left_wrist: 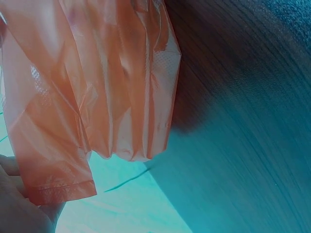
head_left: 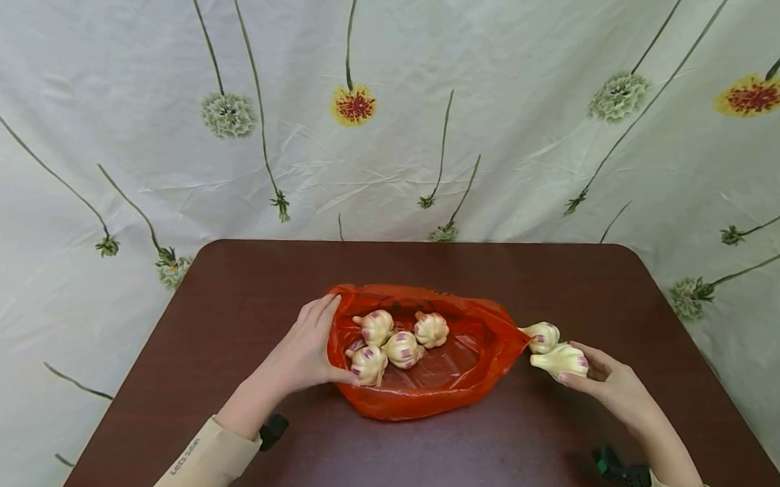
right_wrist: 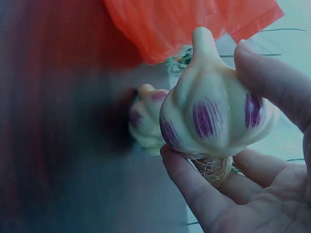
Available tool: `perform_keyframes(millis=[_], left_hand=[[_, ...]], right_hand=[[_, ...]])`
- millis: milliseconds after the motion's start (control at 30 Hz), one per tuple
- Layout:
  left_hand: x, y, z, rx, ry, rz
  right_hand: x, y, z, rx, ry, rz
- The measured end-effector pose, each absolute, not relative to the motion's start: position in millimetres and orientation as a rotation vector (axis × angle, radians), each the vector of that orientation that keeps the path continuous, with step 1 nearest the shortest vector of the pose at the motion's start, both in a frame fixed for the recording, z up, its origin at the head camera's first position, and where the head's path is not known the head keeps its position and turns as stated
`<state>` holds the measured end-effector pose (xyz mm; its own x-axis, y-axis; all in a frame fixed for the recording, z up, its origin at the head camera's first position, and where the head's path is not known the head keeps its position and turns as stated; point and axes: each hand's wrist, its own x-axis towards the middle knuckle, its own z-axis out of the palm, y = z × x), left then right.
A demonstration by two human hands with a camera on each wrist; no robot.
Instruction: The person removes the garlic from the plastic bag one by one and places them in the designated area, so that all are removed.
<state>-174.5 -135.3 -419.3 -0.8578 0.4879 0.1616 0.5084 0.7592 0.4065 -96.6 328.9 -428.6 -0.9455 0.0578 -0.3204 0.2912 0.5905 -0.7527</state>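
Observation:
A red plastic bag lies with its mouth held wide in the middle of the table. Inside it, toward the left, sit several garlic bulbs with purple marks. My left hand grips the bag's left rim; the left wrist view shows the bag's orange-red side beside part of that hand. To the right of the bag, my right hand holds one garlic bulb between thumb and fingers, its roots toward the palm. Just behind it, another garlic bulb rests by the bag's right corner.
The dark brown table has rounded far corners. Behind it hangs a pale cloth printed with flowers on long stems. Dark straps with small devices sit at both wrists.

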Motion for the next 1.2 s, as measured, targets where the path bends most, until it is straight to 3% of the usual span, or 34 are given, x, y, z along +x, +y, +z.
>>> perform_keyframes(millis=[433, 1200], left_hand=[[-173.1, -136.3, -420.1, -0.823, -2.902, -0.733], [-174.4, -136.9, -421.2, -0.832, -2.892, -0.727]], right_hand=[[-97.0, 322.0, -450.9, 0.316, 2.572, -1.208], [-103.6, 309.4, -455.0, 0.244, 2.699, -1.107]])
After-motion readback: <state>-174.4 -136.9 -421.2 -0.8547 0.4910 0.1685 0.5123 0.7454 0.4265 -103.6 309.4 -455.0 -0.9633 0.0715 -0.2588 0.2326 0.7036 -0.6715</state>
